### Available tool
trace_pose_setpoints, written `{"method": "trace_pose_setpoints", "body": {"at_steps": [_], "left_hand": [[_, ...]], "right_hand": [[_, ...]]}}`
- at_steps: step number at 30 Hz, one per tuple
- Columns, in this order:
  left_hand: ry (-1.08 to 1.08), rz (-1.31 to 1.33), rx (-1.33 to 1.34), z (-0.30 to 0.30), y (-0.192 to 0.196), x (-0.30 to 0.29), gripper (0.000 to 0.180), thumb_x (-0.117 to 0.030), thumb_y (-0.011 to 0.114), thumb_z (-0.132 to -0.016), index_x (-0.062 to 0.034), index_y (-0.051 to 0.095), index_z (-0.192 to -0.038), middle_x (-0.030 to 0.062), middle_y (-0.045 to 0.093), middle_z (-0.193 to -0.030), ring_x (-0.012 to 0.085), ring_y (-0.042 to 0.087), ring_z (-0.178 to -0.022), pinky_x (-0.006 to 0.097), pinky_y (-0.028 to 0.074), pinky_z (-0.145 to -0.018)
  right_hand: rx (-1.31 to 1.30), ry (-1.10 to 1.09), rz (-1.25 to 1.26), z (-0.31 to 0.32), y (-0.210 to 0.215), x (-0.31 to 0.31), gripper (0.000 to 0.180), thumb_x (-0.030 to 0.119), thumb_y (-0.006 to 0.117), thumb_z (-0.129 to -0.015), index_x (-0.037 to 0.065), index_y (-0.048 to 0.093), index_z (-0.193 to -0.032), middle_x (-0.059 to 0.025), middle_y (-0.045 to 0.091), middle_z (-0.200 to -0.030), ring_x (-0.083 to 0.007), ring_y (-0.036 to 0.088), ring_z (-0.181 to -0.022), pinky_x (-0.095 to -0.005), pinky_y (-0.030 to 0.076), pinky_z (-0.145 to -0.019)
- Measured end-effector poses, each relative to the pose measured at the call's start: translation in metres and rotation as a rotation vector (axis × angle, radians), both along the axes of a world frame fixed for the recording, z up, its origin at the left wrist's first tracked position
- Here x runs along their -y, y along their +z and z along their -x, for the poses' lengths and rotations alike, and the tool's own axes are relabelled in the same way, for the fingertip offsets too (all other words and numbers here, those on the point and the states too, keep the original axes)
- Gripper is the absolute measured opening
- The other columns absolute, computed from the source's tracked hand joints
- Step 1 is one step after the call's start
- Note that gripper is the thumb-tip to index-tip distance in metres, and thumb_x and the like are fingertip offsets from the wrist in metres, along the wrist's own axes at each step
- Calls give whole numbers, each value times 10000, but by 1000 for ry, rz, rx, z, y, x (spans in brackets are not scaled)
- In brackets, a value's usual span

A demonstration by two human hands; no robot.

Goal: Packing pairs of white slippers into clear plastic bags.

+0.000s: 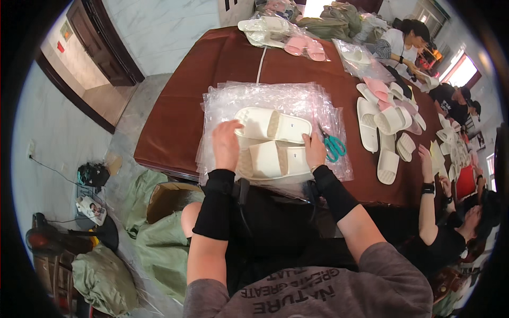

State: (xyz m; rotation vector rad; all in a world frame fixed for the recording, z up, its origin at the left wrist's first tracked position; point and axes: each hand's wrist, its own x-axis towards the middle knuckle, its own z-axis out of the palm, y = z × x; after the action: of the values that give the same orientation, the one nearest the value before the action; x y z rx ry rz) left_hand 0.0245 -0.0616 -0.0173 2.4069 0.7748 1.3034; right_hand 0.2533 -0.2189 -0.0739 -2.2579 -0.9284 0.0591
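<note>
Upper white slipper [293, 126] and lower white slipper [264, 159] lie side by side on the stack of clear bags [218, 108], apparently not yet bagged. Right hand [315, 151] pinches the upper one's right end; left hand [226, 146] is at its left end, grip indeterminable. Scissors [335, 147] lie beside them. Apparently completed: bagged slippers [305, 46] at the far edge of the brown table [177, 108]. Apparently outstanding: loose slippers [367, 124], right.

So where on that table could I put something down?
Brown cloth lies bare left of the plastic bags under the white slipper pair, and beyond them, either side of a white strip. Farther right, loose slippers crowd it.
</note>
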Motion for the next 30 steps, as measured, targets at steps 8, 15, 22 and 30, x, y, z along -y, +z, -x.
{"method": "trace_pose_setpoints", "body": {"at_steps": [8,15,22,30], "left_hand": [[-310,-55,-435,-30,-3,46,497,-353,651,-806,-111,542,-1225,103,574,-1087,259,550,-1013,421,398,-909],[-330,343,-662,-37,11,48,353,-258,625,-826,-130,597,-1153,108,579,-1125,263,574,-992,398,408,-910],[-571,153,-426,-38,1,54,187,-136,561,-842,-128,669,-995,55,623,-1054,222,599,-977,396,375,-972],[-596,281,-103,-53,13,73,146,-30,558,-825,-45,625,-953,105,622,-764,220,610,-615,310,488,-588]], "right_hand": [[-5,4,51,0,1,-5,406,423,466,-927,19,494,-912,-247,614,-847,-441,585,-788,-525,439,-667],[15,-41,24,3,5,-3,402,410,470,-927,9,502,-925,-248,617,-832,-433,593,-803,-517,448,-674],[20,-63,94,13,5,-8,399,414,462,-929,17,501,-944,-246,626,-849,-432,597,-811,-518,446,-693],[159,-102,67,-12,-7,-6,397,413,461,-924,24,534,-894,-231,626,-799,-425,596,-791,-505,446,-695]]}}
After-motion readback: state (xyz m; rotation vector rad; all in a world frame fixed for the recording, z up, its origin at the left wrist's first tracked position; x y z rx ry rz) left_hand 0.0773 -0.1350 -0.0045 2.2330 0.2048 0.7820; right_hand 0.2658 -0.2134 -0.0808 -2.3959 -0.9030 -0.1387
